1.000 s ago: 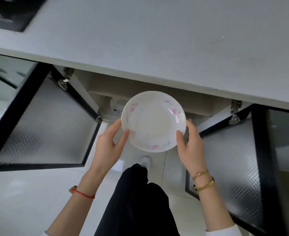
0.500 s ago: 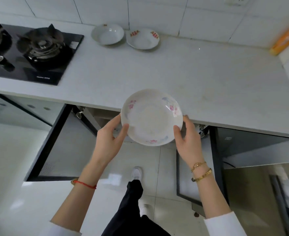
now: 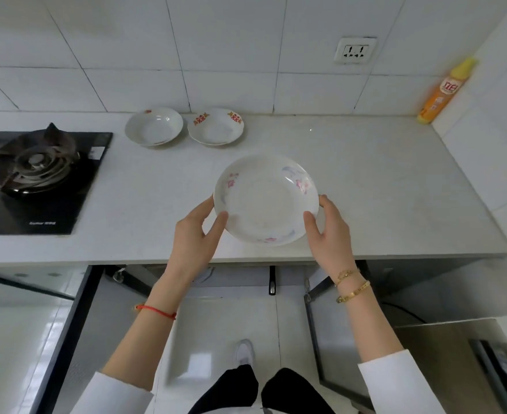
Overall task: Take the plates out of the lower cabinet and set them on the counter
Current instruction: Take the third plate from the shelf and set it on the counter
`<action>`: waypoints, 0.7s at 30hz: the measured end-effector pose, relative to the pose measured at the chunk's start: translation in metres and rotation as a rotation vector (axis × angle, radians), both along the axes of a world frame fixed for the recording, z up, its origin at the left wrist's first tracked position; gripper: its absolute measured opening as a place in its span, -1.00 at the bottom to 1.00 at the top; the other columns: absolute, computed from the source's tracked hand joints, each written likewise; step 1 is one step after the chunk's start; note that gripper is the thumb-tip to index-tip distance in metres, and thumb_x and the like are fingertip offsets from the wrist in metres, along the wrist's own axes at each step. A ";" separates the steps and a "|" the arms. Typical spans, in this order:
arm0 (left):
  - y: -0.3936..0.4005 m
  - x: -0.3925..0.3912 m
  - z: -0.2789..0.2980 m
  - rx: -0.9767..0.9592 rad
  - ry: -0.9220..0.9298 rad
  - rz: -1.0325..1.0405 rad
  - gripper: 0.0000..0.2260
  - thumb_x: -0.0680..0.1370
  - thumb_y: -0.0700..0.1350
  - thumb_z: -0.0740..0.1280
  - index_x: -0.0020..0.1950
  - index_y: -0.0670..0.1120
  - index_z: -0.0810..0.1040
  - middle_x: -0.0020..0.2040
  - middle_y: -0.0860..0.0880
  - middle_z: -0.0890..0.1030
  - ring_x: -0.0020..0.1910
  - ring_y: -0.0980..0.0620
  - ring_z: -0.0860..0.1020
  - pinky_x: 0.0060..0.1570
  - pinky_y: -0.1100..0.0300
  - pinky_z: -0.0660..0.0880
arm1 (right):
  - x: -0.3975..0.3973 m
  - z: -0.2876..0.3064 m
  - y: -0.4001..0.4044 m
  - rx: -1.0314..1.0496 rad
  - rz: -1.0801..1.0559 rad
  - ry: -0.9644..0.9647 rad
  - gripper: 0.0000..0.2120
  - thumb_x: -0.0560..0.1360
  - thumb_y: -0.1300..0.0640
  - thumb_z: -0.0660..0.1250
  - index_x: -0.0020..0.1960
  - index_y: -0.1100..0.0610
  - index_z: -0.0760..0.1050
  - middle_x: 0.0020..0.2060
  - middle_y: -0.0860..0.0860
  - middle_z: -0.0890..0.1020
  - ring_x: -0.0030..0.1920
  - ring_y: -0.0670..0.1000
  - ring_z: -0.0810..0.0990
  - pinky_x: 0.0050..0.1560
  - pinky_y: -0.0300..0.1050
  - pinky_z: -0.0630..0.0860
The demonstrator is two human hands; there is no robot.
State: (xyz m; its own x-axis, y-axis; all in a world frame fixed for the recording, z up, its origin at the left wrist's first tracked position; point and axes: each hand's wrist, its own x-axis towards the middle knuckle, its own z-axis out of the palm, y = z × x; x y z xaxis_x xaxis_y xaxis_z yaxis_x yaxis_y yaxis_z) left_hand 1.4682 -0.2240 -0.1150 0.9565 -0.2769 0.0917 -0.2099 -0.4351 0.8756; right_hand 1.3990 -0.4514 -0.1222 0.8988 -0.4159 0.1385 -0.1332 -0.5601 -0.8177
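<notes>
While both hands grip it at opposite edges, the plate (image 3: 265, 200) with the faint pink and blue flowers sits level over the front half of the desk (image 3: 380, 186), its hollow facing up. Whether its base touches the surface or hangs just above it cannot be told. The left hand (image 3: 197, 234) is curled around the plate's left rim, thumb lying on the inner edge and the other fingers tucked underneath. The right hand (image 3: 328, 231) mirrors it on the right rim, thumb on top and fingers wrapped below.

Farther back, close to the tiled wall (image 3: 231, 55), two more plates are set on the desk side by side, almost touching: a plain-looking one (image 3: 154, 125) on the left and one with red marks on its rim (image 3: 215, 126) on the right. Each appears to rest on another plate beneath it. A black gas stove (image 3: 37, 177) lies to the left of them, well apart from the held plate. In the far right corner stands a yellow and orange bottle (image 3: 445, 91), and a wall socket (image 3: 355, 50) is above the desk. Below the desk edge, two cabinet doors (image 3: 70, 324) stand open on either side of the person's arms.
</notes>
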 end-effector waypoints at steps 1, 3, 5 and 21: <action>-0.006 0.008 0.001 0.004 -0.007 -0.012 -0.64 0.61 -0.03 0.24 0.42 0.03 0.44 0.29 0.27 0.45 0.24 0.46 0.34 0.13 0.67 0.23 | 0.006 -0.001 -0.005 -0.002 -0.012 0.002 -0.70 0.59 0.13 0.16 0.31 0.17 0.37 0.21 0.09 0.53 0.24 0.07 0.49 0.27 -0.03 0.44; -0.018 0.023 0.002 0.016 -0.027 -0.033 -0.64 0.61 -0.03 0.24 0.42 0.01 0.44 0.30 0.23 0.47 0.23 0.43 0.34 0.13 0.67 0.23 | 0.017 -0.002 -0.016 -0.004 -0.026 0.008 -0.70 0.59 0.13 0.16 0.30 0.18 0.37 0.20 0.09 0.53 0.23 0.09 0.49 0.26 -0.03 0.44; -0.030 0.038 0.001 0.035 -0.042 -0.049 -0.64 0.62 -0.03 0.24 0.42 0.00 0.44 0.31 0.18 0.50 0.23 0.38 0.38 0.10 0.68 0.23 | 0.029 -0.003 -0.027 0.000 -0.028 -0.003 -0.72 0.59 0.14 0.17 0.28 0.17 0.39 0.15 0.07 0.55 0.16 0.04 0.51 0.21 -0.06 0.48; -0.153 0.154 -0.027 0.131 0.011 0.055 -0.62 0.62 -0.02 0.22 0.44 0.00 0.41 0.37 0.04 0.50 0.37 0.01 0.44 0.21 0.38 0.26 | 0.158 -0.025 -0.150 -0.008 0.011 0.029 -0.79 0.56 0.17 0.22 0.18 0.16 0.43 0.00 0.01 0.53 -0.06 -0.07 0.47 -0.15 -0.61 0.31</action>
